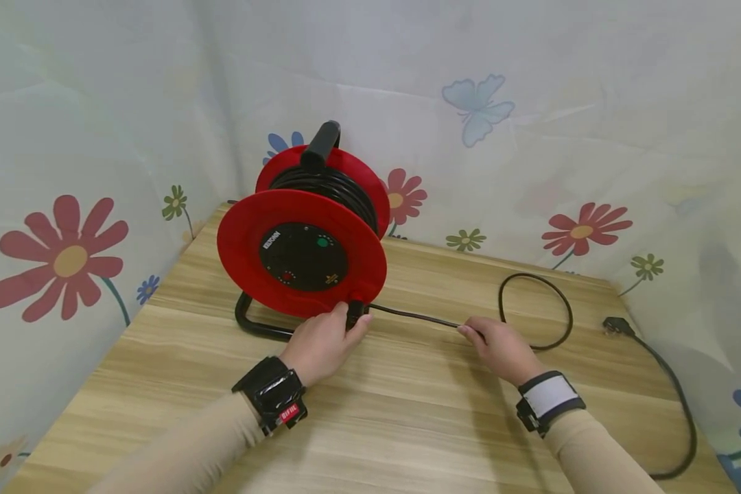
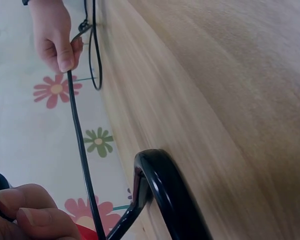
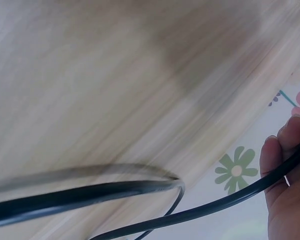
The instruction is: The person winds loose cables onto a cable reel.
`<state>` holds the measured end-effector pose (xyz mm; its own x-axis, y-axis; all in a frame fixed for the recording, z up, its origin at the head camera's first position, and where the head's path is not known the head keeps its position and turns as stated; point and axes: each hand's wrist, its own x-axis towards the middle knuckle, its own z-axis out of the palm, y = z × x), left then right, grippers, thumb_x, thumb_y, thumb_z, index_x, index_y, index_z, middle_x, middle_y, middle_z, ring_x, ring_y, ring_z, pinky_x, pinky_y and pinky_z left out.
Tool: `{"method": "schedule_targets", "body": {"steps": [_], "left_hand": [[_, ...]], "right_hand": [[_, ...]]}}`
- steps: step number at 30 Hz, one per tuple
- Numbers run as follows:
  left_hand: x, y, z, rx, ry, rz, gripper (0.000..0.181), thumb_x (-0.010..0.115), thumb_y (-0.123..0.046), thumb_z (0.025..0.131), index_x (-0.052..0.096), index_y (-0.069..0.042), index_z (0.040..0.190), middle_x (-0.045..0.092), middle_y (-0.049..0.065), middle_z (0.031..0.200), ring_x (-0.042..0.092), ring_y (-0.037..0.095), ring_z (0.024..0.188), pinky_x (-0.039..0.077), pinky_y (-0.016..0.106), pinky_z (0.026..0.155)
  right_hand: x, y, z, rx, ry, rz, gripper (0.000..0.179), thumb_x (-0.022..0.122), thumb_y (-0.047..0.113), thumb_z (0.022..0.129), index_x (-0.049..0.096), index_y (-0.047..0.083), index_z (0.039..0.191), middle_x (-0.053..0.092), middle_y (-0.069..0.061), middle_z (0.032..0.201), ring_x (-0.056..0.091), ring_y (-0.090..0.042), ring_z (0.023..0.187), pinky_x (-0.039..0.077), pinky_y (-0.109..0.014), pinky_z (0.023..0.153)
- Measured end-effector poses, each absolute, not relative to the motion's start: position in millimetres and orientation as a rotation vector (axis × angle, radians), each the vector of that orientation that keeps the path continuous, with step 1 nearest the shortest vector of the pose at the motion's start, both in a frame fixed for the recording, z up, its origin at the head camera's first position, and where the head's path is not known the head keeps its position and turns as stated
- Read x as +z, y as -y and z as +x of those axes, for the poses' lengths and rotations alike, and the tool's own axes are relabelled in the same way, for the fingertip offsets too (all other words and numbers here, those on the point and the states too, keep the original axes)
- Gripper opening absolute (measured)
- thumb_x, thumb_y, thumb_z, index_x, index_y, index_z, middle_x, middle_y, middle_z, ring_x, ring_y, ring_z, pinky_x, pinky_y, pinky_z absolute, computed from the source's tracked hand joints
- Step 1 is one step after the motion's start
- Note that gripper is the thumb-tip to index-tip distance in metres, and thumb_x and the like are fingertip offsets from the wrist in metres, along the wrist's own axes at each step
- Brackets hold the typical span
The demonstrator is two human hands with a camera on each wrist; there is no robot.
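A red cable reel (image 1: 302,254) with black cable wound on its drum stands on a black tube frame (image 1: 262,329) at the table's left. Low on its front disc, my left hand (image 1: 324,339) grips a black crank knob (image 1: 355,312); in the left wrist view only curled fingertips (image 2: 37,215) show on it. To the right, my right hand (image 1: 500,346) pinches the black cable (image 1: 414,315), which runs taut from the reel. The right wrist view has this cable (image 3: 230,200) passing through the curled fingers.
Past my right hand the cable makes a loop (image 1: 571,315) on the wooden table (image 1: 395,425). Its plug (image 1: 617,326) lies near the right edge, with more cable curving toward the front. A flowered curtain (image 1: 370,68) hangs behind the table and at its sides.
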<state>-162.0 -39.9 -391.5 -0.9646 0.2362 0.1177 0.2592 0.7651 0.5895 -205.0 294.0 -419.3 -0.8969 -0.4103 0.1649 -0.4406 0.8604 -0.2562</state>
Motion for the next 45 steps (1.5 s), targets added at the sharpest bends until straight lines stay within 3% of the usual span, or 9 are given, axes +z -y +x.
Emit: {"method": "schedule_targets", "body": {"steps": [8,26,45], "left_hand": [[-396,42,-160,-0.988,2.906,-0.4,0.044,0.042,-0.05,0.096,0.05,-0.01,0.081,0.047,0.003,0.057,0.046,0.017,0.048,0.034,0.028,0.042],[-415,56,-160,-0.966,2.908,-0.365,0.044,0.041,-0.05,0.097,0.054,-0.01,0.084,0.055,0.003,0.063,0.053,0.018,0.059,0.045,0.035,0.053],[-419,69,-157,-0.965,2.946,-0.329,0.045,0.04,-0.052,0.097,0.051,-0.011,0.082,0.05,0.004,0.06,0.05,0.019,0.057,0.041,0.033,0.052]], "right_hand": [[-421,-288,-206,0.456,2.928,0.681,0.025,0.052,0.031,0.098,0.058,0.016,0.078,0.043,0.004,0.06,0.041,-0.01,0.054,0.036,-0.029,0.05],[-422,-267,-212,0.468,2.952,0.702,0.024,0.052,0.03,0.098,0.059,0.016,0.08,0.045,0.004,0.061,0.043,-0.01,0.056,0.037,-0.03,0.052],[-431,-254,-218,0.455,2.861,0.791,0.024,0.055,0.027,0.096,0.059,0.015,0.076,0.043,0.006,0.058,0.042,-0.008,0.052,0.038,-0.028,0.05]]}}
